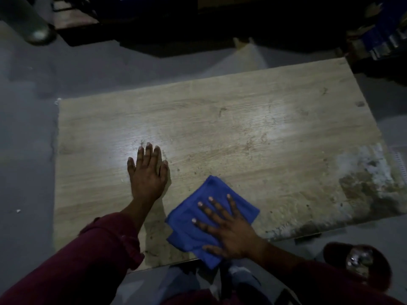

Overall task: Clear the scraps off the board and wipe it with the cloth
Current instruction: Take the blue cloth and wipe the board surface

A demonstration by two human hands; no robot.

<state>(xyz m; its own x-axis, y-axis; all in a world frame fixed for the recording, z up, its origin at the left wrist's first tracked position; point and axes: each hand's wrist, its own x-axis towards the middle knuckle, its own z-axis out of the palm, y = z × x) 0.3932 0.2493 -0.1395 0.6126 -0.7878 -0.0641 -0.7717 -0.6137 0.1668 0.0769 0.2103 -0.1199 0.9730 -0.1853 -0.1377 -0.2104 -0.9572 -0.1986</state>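
Lighting poor, dim scene w/ two bright glare patches on the surface. Wooden board, pale wood-grain, lies flat on grey floor, long side across the view. Left hand flat on board, palm down, fingers straight and slightly spread, grasping nothing; sits in left-centre of board, on one glare patch. Right hand palm down on blue cloth, fingers straight and splayed, pressing it to the board, not curled round it. Cloth is folded, approx. square, set corner-up near board's near edge, right of the left hand and apart from it; one corner overhangs the near edge. Board's near-right corner shows heavy soiling: white residue w/ dark brown staining, well right of cloth. Small dark specks and smudges scattered across centre and far-right of board; no larger scraps discernible. Both forearms in maroon sleeves. A few white flecks on floor left of board. Dark, indistinct items along far edge of view; cannot identify. Reddish-brown footwear item on floor at lower right.
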